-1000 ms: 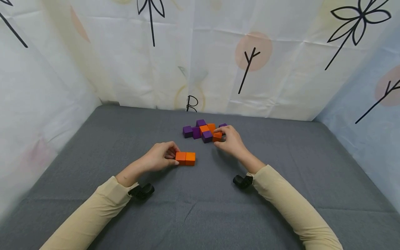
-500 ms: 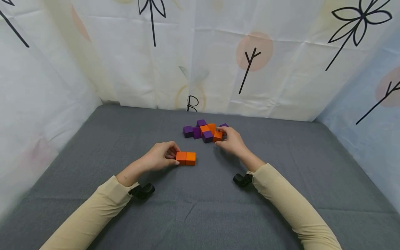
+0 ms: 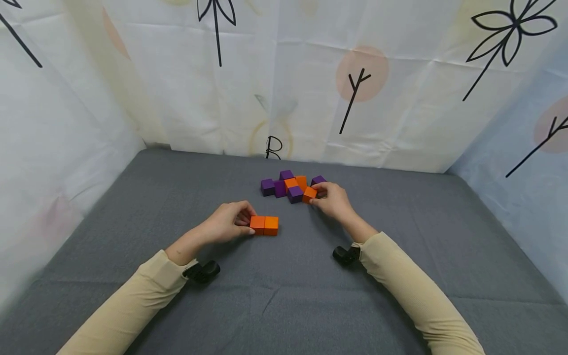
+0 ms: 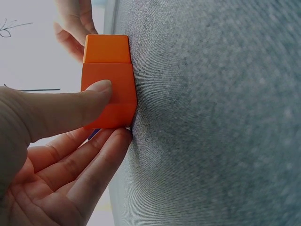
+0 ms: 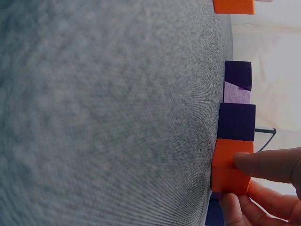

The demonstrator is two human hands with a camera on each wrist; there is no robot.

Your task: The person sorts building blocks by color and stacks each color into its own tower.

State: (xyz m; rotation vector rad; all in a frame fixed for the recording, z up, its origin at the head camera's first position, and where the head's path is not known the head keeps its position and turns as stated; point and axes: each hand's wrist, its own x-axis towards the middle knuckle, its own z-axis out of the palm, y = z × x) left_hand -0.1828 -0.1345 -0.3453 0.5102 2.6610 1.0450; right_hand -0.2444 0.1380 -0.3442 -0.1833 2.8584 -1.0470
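Observation:
Two orange cubes stand side by side on the grey cloth. My left hand [image 3: 228, 222] holds the left orange cube [image 3: 257, 225] between thumb and fingers; the right orange cube [image 3: 271, 226] sits flush against it. In the left wrist view the thumb presses the near face of the held cube [image 4: 115, 106]. Farther back, my right hand [image 3: 332, 199] pinches another orange cube [image 3: 309, 194], turned at an angle, at the right end of a cluster. In the right wrist view, the thumb lies on a face of this cube [image 5: 225, 153], with fingers behind it.
Left of the right hand's cube sits a purple cube [image 3: 295, 194], with two orange cubes [image 3: 291, 183] behind. More purple cubes [image 3: 267, 187] make up the cluster's left side. One purple cube [image 3: 318, 180] stands behind the right hand. A patterned white curtain [image 3: 301, 98] borders the table's back.
My right hand has shifted slightly right, and the orange cube at its fingers has turned. More of the purple cube behind that hand shows. The left hand stays on its cube.

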